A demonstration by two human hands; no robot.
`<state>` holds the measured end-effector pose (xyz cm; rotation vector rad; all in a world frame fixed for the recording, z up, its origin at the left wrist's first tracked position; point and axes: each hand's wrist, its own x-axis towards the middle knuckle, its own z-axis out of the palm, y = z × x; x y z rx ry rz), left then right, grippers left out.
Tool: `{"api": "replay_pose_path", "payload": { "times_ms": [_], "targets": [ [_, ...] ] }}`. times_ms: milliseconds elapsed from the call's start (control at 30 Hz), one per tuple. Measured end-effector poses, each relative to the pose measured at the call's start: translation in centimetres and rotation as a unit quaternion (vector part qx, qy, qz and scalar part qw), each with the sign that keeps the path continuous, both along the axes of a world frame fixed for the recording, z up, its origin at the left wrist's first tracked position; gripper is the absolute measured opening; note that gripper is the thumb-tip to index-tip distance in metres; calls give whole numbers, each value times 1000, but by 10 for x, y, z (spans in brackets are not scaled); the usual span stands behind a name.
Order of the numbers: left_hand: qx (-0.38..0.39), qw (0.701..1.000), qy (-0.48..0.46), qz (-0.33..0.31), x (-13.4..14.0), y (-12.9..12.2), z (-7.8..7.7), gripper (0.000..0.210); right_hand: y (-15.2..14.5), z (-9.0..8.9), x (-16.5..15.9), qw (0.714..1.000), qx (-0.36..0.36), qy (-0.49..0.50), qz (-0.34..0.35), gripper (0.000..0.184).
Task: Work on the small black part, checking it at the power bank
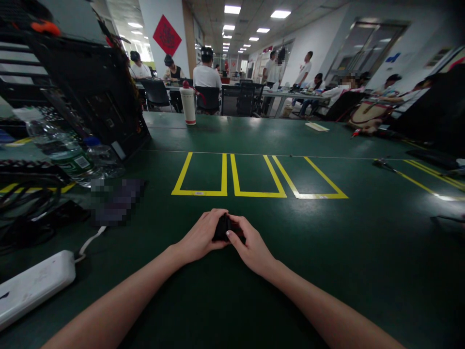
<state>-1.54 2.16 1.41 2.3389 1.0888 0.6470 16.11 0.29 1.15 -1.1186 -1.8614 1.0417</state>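
A small black box-like object [221, 230] is held between my two hands, low over the dark green table [290, 286]. My left hand [204, 231] wraps round its left side, fingers over the top and thumb along the lower edge. From the right, my right hand [250, 242] grips it, the thumb pressed on its near face and the fingers curled behind. Its far side is hidden, and I cannot make out its exact kind. Just beyond the hands, yellow tape [259, 195] marks three outlines on the tabletop.
At left lie a white power strip [39, 286], black cables [25, 213], a water bottle [69, 152] and a blurred flat object [118, 201]. A white cup [188, 104] stands at the far edge. A pale strip [317, 127] lies far right. People sit and stand beyond.
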Motion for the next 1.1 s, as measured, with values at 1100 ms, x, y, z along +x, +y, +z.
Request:
{"api": "replay_pose_path", "payload": {
  "times_ms": [1100],
  "targets": [
    [-4, 1000, -4, -5, 1, 0, 1, 58, 2, -1, 1, 1000, 9, 8, -11, 33]
  ]
}}
